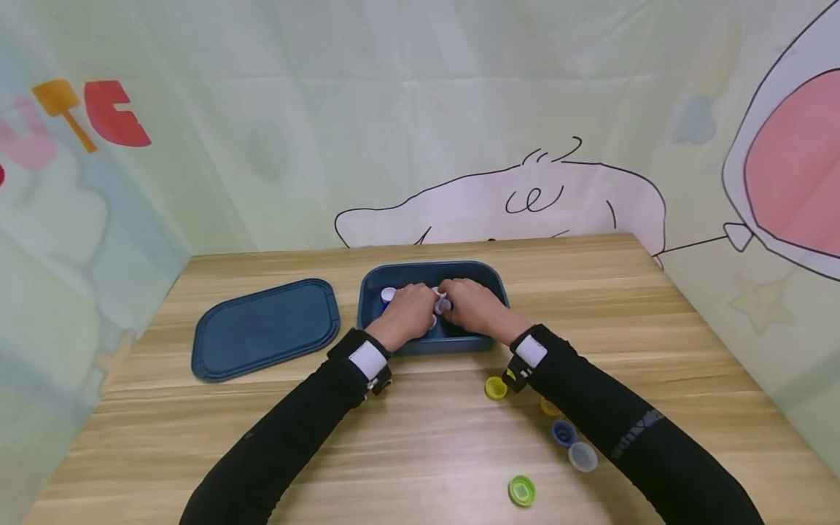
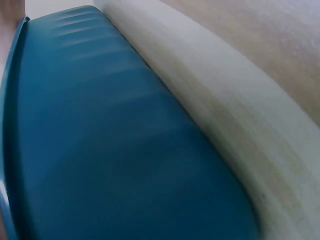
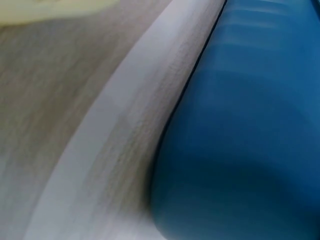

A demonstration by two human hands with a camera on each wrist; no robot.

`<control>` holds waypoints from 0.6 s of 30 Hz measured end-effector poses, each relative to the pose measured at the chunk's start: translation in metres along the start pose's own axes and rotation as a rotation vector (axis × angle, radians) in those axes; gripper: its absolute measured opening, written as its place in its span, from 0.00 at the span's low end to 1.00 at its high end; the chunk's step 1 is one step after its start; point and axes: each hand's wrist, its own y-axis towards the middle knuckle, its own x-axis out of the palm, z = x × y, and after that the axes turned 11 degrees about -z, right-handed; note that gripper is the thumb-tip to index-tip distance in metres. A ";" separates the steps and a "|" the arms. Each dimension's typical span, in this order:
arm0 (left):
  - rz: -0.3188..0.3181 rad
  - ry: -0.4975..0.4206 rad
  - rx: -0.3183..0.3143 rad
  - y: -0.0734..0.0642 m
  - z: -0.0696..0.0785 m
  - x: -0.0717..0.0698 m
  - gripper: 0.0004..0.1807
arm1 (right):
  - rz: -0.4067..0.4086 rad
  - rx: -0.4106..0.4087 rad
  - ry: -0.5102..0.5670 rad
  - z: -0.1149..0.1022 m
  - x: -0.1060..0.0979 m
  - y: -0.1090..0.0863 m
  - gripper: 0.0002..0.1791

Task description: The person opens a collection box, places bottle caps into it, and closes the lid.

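Observation:
Both hands reach over the near rim of a dark blue rectangular box [image 1: 467, 345]. My right hand [image 1: 474, 302] pinches a small pale, see-through bottle or cup [image 1: 443, 305] between thumb and fingers. Right beside it is my left hand [image 1: 410, 310], its fingers bent down toward the same piece; I cannot tell what its fingertips hold. A small blue container with a white top [image 1: 389, 294] stands in the box left of the left hand. More whitish pieces show partly between the hands. Both wrist views show the box's outer wall [image 2: 110, 125] [image 3: 240, 130] and neither hand's grip.
A dark blue lid [image 1: 267, 329] lies flat left of the box. On the wooden table [image 1: 407, 452] toward the front right lie a yellow cap [image 1: 496, 388], an orange cap [image 1: 550, 407], a blue cap [image 1: 564, 433], a white cap [image 1: 582, 457] and a green cap [image 1: 522, 491].

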 end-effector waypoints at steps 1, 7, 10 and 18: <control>0.000 -0.001 0.000 0.000 0.000 0.000 0.07 | 0.000 -0.001 0.002 0.000 0.000 0.000 0.19; 0.005 -0.020 0.006 -0.002 0.001 -0.002 0.10 | -0.003 -0.011 0.011 0.002 -0.003 -0.001 0.19; 0.032 -0.035 0.010 -0.006 0.001 -0.005 0.14 | 0.016 -0.032 0.007 0.001 -0.009 -0.005 0.18; 0.128 -0.033 0.061 -0.036 0.011 -0.020 0.17 | 0.112 -0.129 0.003 -0.010 -0.029 -0.028 0.17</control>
